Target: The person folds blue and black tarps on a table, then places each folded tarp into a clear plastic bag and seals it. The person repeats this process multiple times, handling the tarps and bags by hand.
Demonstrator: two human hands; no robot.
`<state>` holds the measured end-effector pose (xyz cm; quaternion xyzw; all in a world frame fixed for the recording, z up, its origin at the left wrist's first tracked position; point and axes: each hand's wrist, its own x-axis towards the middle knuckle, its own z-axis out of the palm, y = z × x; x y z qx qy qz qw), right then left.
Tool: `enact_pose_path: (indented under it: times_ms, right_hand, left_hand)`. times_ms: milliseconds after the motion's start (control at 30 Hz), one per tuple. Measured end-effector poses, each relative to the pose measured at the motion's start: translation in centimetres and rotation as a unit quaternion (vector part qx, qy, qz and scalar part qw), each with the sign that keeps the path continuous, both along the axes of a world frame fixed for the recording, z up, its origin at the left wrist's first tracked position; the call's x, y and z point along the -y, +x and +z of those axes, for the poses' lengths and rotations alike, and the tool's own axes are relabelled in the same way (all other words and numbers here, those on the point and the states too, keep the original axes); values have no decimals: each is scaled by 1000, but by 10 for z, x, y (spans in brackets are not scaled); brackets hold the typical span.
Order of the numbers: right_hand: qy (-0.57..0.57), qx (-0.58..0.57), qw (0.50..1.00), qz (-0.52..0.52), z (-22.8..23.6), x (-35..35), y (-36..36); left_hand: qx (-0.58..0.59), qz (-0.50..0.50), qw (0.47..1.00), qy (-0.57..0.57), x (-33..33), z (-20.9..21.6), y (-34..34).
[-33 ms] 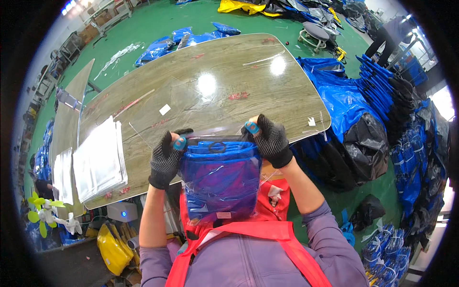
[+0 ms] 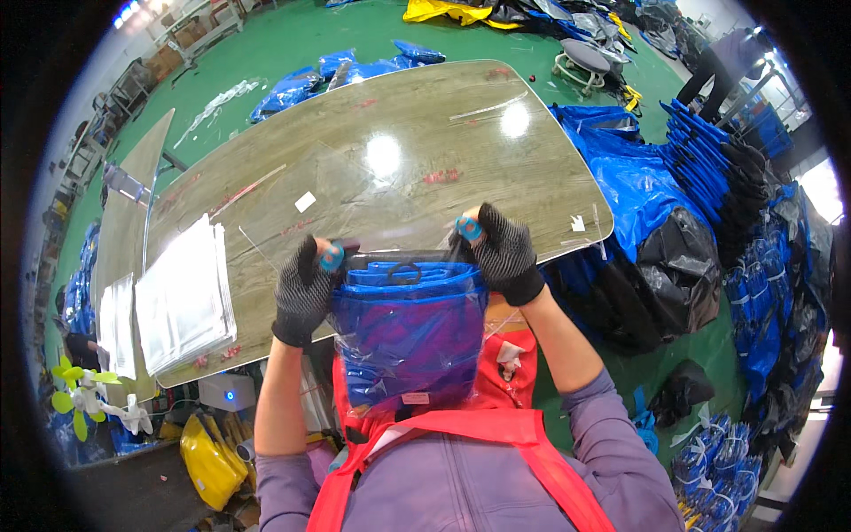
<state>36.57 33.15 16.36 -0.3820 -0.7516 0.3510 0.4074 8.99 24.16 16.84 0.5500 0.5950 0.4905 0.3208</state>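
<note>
**Both gloved hands grip a bagged blue item at the counter's near edge**

Left hand (image 2: 303,293) in a dark dotted glove, fingers clenched on the upper left corner of the clear plastic bag (image 2: 409,341). Right hand (image 2: 502,253), same glove type, fingers pinching the bag's upper right corner. Blue caps on some fingertips; what they are is hard to make out. Inside the bag: folded blue fabric item (image 2: 403,306) with a dark loop handle at the top. The bag hangs between the hands, top at the counter (image 2: 399,142) edge, bottom in front of the red apron (image 2: 496,426). Lower end of the bag is partly hidden by folds and glare; bag mouth edge unclear.

On the counter, left: stack of flat clear bags (image 2: 182,297), a second stack further left cut by the fisheye rim. Small white scrap (image 2: 305,201) mid-counter. Right of the counter: pile of blue bags (image 2: 638,177) and black bags (image 2: 678,266) on the green floor (image 2: 292,35). Another person (image 2: 722,62) at top right, mostly cut off. Yellow bag (image 2: 208,457) at lower left, below the counter, partly hidden.
</note>
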Motion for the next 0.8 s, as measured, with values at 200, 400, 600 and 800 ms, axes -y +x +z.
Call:
enact_pose_path:
  times_ms: [200,400,600,800]
  right_hand:
    - [9,-61,998,-26,17,-62,-31]
    - [-316,-474,793,213,-10,-116,-86]
    - [-172,-495,796,303,-20,-88,-97]
    - [-536,-411,675,296,-4,-36,-28]
  left_hand:
    - [14,-19,998,-51,-53,83,17]
    - [172,-211,962,27,-94,123,33]
    - [74,-110,991,-29,-77,75,44]
    - [187,18,976,-113,-10,19,23]
